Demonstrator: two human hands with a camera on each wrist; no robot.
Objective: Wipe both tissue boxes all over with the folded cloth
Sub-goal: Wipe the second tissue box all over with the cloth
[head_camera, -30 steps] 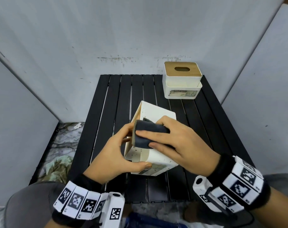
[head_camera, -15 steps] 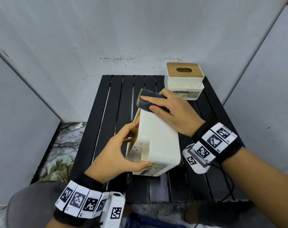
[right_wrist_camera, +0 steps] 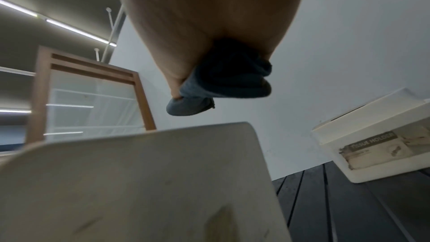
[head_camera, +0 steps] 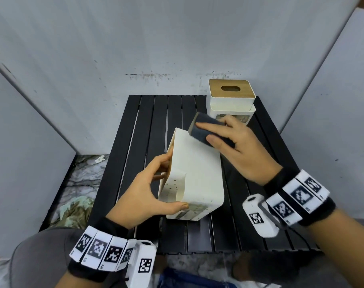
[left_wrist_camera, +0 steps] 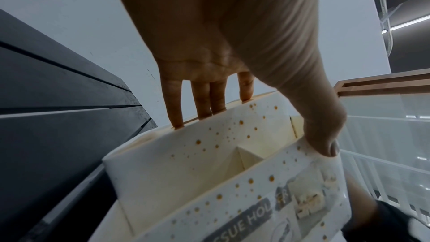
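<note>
A lidless cream tissue box stands tipped on its side on the black slatted table, open mouth to the left, brown specks on its walls. My left hand grips its near left end, fingers inside the rim, thumb on the labelled face. My right hand holds the folded dark blue cloth at the box's far upper edge; the right wrist view shows the cloth just above that edge. A second tissue box with a wooden lid stands at the back right.
Grey panel walls close in the table at the back and both sides. Left of the table the marbled floor holds crumpled cloths. The table's left slats and near right part are bare. The second box stands close behind my right hand.
My right hand has carried the cloth from the near part of the box's upper face along to its far edge. The left hand and box have stayed in place.
</note>
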